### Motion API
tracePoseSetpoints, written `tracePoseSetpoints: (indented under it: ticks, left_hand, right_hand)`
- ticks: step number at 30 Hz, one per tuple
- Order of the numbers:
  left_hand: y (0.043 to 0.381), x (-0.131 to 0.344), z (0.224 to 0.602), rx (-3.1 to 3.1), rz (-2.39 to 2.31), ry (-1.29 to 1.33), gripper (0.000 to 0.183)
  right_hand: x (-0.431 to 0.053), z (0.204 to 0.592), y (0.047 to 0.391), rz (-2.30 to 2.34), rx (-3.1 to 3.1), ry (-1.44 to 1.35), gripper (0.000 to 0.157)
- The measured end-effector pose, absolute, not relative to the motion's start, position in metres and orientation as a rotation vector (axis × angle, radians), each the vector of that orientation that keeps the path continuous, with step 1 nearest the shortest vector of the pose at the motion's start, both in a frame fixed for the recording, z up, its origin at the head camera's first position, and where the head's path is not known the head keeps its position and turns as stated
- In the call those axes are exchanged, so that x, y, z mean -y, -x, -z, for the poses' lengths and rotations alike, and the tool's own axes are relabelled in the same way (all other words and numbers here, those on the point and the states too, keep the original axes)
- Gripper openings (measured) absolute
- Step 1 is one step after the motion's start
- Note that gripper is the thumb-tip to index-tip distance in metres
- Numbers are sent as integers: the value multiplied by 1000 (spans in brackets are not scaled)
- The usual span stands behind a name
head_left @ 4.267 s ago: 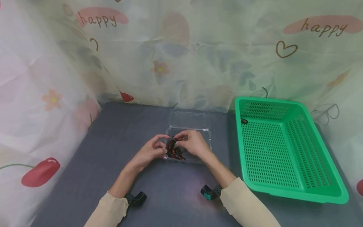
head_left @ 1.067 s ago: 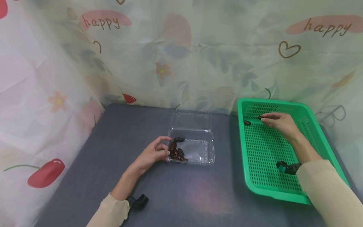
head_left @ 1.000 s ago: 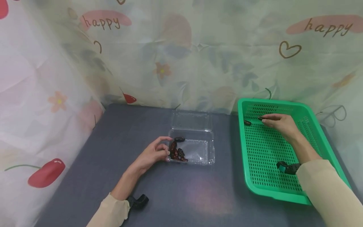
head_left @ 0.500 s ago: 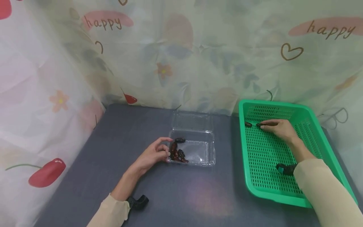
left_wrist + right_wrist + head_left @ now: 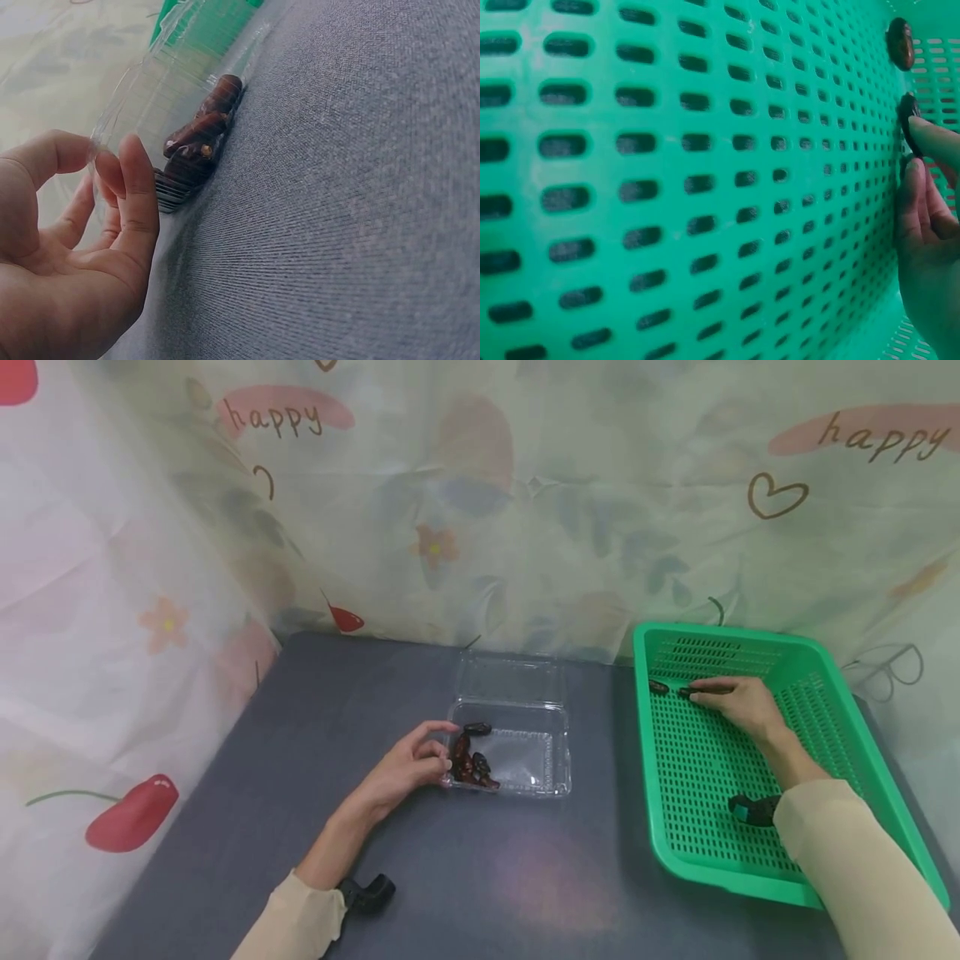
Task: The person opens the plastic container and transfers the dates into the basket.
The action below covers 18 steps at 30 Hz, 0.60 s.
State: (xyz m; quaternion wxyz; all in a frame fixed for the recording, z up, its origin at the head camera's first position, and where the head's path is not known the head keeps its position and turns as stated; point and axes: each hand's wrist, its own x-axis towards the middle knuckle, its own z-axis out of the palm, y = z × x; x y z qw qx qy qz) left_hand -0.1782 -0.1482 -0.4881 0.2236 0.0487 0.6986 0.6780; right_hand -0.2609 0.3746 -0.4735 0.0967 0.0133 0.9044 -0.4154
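My left hand [image 5: 408,768] pinches the left rim of a clear plastic box [image 5: 555,760], whose hinged lid [image 5: 510,681] lies back behind it. Several dark brown, glossy dates [image 5: 465,760] cluster along the box's left side, and one more date [image 5: 477,728] lies near its back left corner. Inside the green basket [image 5: 651,827], the fingers and thumb of my right hand [image 5: 750,708] pinch a date [image 5: 908,111] low against the basket floor. Beside it, a second date [image 5: 658,687] lies at the basket's far left corner.
A grey cloth [image 5: 360,693] covers the table. Behind it and to the sides hangs a printed curtain [image 5: 525,568]. The basket's raised walls surround my right hand; the box stands left of the basket with a strip of grey cloth between them.
My right hand went from the box to the basket with a date, then lowered it to the basket floor near the other date. My left hand stays at the box rim.
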Motion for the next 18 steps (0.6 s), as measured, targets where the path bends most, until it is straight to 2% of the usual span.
tracePoseSetpoints:
  ticks: [18]
  left_hand:
    - [178,147,482,-1933,-1857,-101,52]
  right_hand:
    - [-362,445,259,1306,-2696,-65,60]
